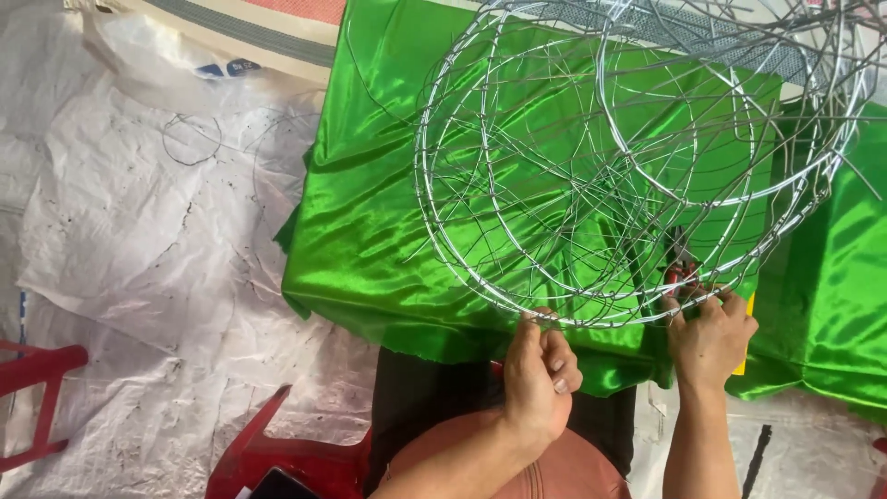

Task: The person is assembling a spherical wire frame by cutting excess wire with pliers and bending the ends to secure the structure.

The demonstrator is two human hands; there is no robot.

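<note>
A large round wire frame (517, 102) of several silver rings and thin crossing wires lies tilted over shiny green satin cloth (370, 212). My left hand (539, 374) pinches the frame's near rim from below. My right hand (710, 337) is closed on red-handled pliers (681, 270), whose jaws point up into the wires at the rim's right side.
White plastic sheeting (139, 277) covers the floor on the left. A red plastic stool (277, 457) sits under me, and another red stool's leg (42, 393) shows at the left edge. A loose loop of thin wire (192, 140) lies on the sheeting.
</note>
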